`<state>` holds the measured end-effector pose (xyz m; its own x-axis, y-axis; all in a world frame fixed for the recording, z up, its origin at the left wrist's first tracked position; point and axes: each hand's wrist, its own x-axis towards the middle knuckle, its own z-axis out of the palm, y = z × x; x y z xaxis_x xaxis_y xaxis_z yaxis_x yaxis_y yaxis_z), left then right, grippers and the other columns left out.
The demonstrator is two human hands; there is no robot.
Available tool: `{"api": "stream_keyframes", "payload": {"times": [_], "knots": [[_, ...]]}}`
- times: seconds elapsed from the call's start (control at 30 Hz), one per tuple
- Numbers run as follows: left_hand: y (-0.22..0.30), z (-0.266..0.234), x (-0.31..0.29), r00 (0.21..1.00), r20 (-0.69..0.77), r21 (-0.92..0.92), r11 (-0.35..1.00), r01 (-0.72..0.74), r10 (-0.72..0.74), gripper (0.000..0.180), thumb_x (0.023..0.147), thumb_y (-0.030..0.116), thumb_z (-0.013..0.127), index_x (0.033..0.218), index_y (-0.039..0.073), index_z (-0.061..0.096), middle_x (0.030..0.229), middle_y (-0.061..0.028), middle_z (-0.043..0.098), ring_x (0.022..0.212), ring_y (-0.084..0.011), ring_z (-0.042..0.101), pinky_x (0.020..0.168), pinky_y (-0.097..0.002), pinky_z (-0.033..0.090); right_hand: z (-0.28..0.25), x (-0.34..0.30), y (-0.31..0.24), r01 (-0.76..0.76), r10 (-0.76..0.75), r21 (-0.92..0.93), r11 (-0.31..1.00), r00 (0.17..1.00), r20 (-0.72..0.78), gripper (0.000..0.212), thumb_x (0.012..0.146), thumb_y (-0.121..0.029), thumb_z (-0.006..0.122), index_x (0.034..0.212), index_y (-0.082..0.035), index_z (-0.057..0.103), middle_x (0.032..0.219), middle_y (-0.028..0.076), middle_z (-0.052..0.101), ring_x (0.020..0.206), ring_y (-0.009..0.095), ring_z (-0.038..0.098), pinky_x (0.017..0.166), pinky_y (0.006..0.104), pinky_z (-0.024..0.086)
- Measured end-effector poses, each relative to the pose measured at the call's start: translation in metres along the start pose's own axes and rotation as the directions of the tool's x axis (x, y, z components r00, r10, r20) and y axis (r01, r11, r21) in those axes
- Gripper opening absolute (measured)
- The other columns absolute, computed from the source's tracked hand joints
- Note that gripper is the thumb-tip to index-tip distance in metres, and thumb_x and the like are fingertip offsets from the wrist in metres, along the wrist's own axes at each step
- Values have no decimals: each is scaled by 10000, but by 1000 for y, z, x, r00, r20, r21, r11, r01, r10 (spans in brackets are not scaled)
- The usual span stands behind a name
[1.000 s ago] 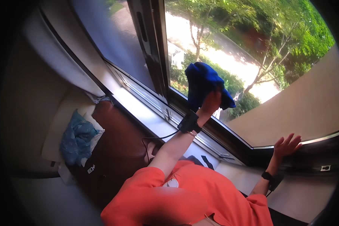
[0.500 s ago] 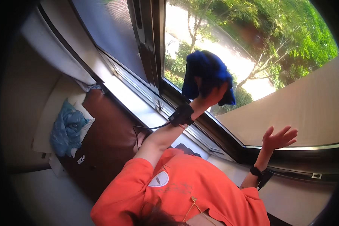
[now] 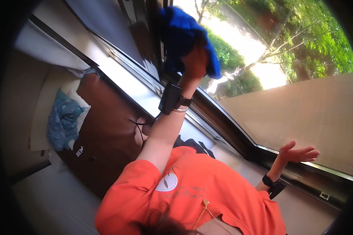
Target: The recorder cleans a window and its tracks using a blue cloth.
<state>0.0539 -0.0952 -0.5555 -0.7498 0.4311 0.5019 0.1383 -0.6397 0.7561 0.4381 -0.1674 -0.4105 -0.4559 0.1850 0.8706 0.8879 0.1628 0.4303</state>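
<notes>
Since the earlier frame the left hand (image 3: 194, 62) has carried the blue cloth (image 3: 184, 37) higher up the window glass (image 3: 255, 43), toward the dark vertical window frame (image 3: 149, 35); the right hand (image 3: 298, 153) has lifted off the sill and now hangs in the air. Left hand closed on the cloth, fingers bunched into it, palm pressing it flat against the pane; left arm stretched straight up, a dark band (image 3: 170, 98) strapped at the wrist. Right hand open, fingers spread and slightly curled, holding nothing, just above the dark lower window sill (image 3: 313, 178); a black band on that wrist too. Orange shirt (image 3: 196, 192) fills the lower middle of the view. Below left: a brown wooden cabinet (image 3: 102, 141) under the window ledge; crumpled teal fabric (image 3: 62, 119) lies at its far end, beside a pale wall. Outside the glass: green trees and a sunlit path.
</notes>
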Motion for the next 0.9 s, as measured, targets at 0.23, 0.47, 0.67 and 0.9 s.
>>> {"api": "stream_keyframes", "payload": {"times": [0.23, 0.47, 0.67, 0.9], "knots": [[-154, -52, -102, 895, 291, -950, -210, 230, -338, 345, 905, 356, 430, 1139, 111, 491, 1087, -74, 547, 1036, -197, 495, 918, -368, 365, -4, 4, -5, 7, -8, 47, 999, 1000, 10, 675, 903, -423, 383, 1407, -15, 195, 1473, 198, 114, 1366, 341, 120, 1087, 480, 59], [-124, -14, -168, 833, 224, -974, -135, 180, -506, 256, 899, 318, 465, 1074, 139, 520, 1027, -44, 545, 963, -152, 506, 853, -330, 399, -3, 0, -4, -13, 13, 54, 998, 1000, 0, 673, 899, -420, 396, 1398, -5, 216, 1466, 212, 131, 1362, 343, 137, 1091, 467, 54], [-64, 50, -303, 816, 461, -843, -459, 280, -349, 180, 895, 286, 496, 1017, 164, 546, 975, -18, 543, 901, -113, 516, 796, -298, 428, 2, -4, -3, -99, 98, 68, 993, 995, 22, 729, 869, -501, 403, 1399, -26, 242, 1456, 234, 147, 1357, 361, 147, 1082, 495, 58], [96, 119, -396, 815, 485, 417, 903, 104, -317, 293, 871, 307, 528, 1057, 82, 552, 987, -135, 569, 941, -296, 543, 846, -406, 407, 7, -1, -8, -82, 84, 93, 992, 996, -9, 693, 874, -509, 378, 1390, -55, 287, 1451, 218, 189, 1360, 331, 164, 1094, 455, 45]]}}
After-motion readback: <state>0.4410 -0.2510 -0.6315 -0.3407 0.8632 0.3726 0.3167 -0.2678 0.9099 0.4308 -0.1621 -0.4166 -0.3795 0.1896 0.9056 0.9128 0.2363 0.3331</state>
